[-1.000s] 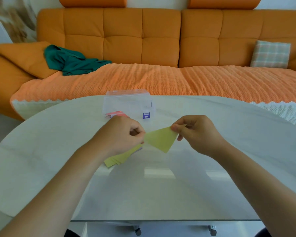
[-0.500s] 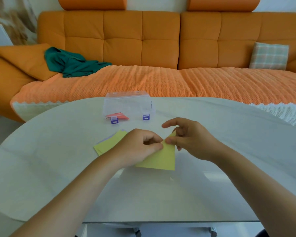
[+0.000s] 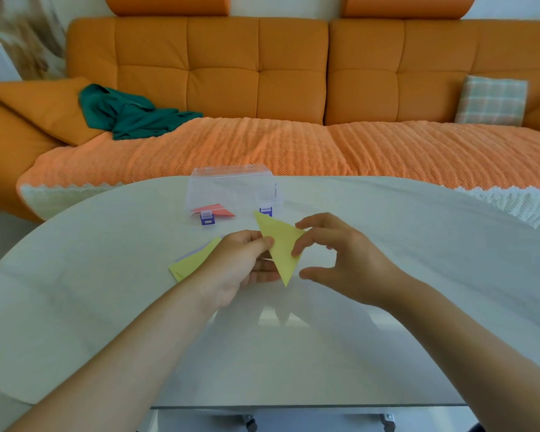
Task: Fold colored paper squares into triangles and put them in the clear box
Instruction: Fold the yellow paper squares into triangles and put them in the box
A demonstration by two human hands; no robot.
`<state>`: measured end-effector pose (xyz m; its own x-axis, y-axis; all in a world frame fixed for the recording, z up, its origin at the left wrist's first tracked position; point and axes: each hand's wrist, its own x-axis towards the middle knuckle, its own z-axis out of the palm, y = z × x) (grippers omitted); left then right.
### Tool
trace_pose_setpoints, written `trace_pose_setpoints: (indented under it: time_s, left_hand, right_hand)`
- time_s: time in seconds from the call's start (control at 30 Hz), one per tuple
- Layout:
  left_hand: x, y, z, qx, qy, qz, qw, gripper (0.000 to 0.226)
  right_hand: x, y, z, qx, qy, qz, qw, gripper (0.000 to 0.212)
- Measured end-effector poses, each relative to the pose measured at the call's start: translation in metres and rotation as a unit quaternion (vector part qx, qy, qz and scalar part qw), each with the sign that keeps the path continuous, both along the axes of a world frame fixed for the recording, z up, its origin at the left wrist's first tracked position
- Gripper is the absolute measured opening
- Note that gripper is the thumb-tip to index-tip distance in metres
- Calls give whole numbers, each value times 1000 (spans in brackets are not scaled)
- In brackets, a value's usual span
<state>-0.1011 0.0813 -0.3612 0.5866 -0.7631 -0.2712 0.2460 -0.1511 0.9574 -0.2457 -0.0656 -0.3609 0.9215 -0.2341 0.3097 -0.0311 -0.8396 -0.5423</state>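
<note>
A yellow paper triangle (image 3: 280, 244) stands on edge above the white table (image 3: 106, 307), one point up and one point down. My left hand (image 3: 240, 266) pinches its left side between thumb and fingers. My right hand (image 3: 340, 260) is beside it with fingers spread, one fingertip touching the right edge. A small stack of flat paper squares (image 3: 192, 260), yellow on top with a purple one under it, lies left of my left hand. The clear box (image 3: 231, 188) with purple latches sits behind, with a red folded triangle (image 3: 214, 210) inside at its front.
An orange sofa (image 3: 293, 88) fills the background behind the table, with a green cloth (image 3: 128, 113) and a checked cushion (image 3: 491, 99) on it. The table's near edge (image 3: 293, 406) runs across the bottom of the view.
The yellow paper went from a sheet held between both hands to a folded triangle lifted upright. My right hand has loosened its pinch and opened its fingers.
</note>
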Motion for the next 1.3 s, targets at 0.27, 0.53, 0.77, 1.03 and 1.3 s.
trace_pose_setpoints:
  time_s: [0.27, 0.53, 0.77, 1.03, 1.3]
  left_hand:
    - [-6, 2, 0, -6, -75, -58, 995, 17]
    - [-10, -1, -2, -39, -53, -81, 995, 21]
    - [-12, -4, -11, -34, -201, -1, 979, 11]
    - [-13, -3, -10, -44, -173, -49, 983, 18]
    - [1, 5, -1, -78, -214, -75, 971, 22]
  right_hand:
    - [6, 6, 1, 125, -38, -76, 989, 3]
    - [7, 0, 5, 299, 12, -136, 944, 8]
    - [4, 1, 11, 304, 14, -121, 945, 7]
    - [2, -1, 15, 304, 64, -143, 940, 13]
    - [-6, -12, 23, 334, 107, -94, 932, 13]
